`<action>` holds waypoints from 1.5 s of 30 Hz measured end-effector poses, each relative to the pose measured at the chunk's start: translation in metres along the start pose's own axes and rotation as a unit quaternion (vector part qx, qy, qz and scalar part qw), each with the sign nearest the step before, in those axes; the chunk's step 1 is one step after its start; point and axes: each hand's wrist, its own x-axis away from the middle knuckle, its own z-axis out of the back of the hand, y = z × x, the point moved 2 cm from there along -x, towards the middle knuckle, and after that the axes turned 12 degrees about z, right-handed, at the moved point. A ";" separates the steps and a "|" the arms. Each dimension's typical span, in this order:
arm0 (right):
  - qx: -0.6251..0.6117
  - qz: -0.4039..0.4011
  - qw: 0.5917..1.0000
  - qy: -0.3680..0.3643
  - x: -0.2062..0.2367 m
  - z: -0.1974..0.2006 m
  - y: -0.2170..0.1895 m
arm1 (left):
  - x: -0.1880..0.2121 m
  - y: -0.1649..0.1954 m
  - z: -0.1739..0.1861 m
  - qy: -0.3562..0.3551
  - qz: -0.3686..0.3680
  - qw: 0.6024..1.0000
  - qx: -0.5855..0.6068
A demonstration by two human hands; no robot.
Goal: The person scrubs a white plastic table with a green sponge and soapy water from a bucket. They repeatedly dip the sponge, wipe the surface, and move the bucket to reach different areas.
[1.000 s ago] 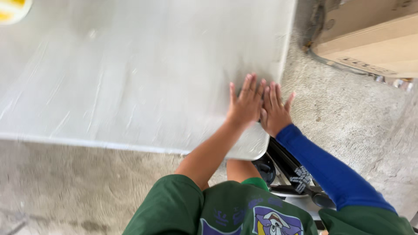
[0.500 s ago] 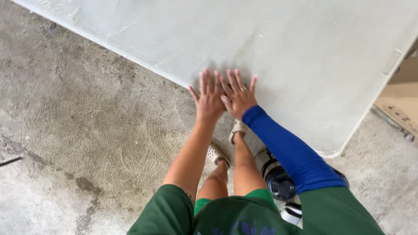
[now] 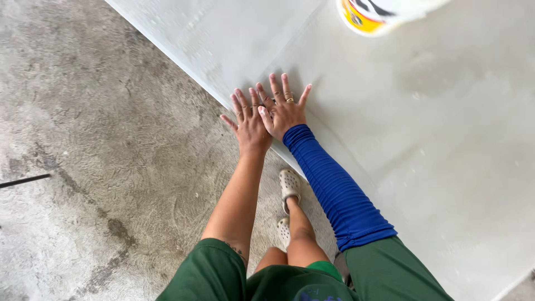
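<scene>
White tabletop (image 3: 423,145) sits right in front of you, both palms flat on it near the edge: left hand (image 3: 248,124) and right hand (image 3: 284,108), fingers spread, gripping nothing. Lean harder and they might slide off. Tub (image 3: 370,15) stands well apart; bare concrete floor (image 3: 95,167) leaves room leftward.

The pale grey counter (image 3: 423,145) lies broad and bare to the right of the right hand (image 3: 285,111) and beyond both hands, so a hand can slide freely over most of it. The one obstacle on it is a white and yellow tub (image 3: 370,14) at the far edge of view (well apart from the hands). The left hand (image 3: 248,122) lies at the counter's near edge, its fingers touching the right hand's, leaving no gap between them. Left of the edge, the concrete floor (image 3: 95,139) is open, crossed only by a thin dark rod (image 3: 23,180).
</scene>
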 end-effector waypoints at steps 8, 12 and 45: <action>0.025 0.074 0.997 -0.021 -0.206 0.017 -0.055 | -0.157 -0.072 0.072 0.013 0.091 0.993 0.067; 0.028 0.092 0.995 -0.023 -0.305 0.021 -0.083 | -0.239 -0.111 0.106 0.012 0.128 0.987 0.094; -0.019 -0.176 0.977 0.116 -0.877 0.065 -0.110 | -0.824 -0.194 0.363 0.090 -0.231 0.969 0.025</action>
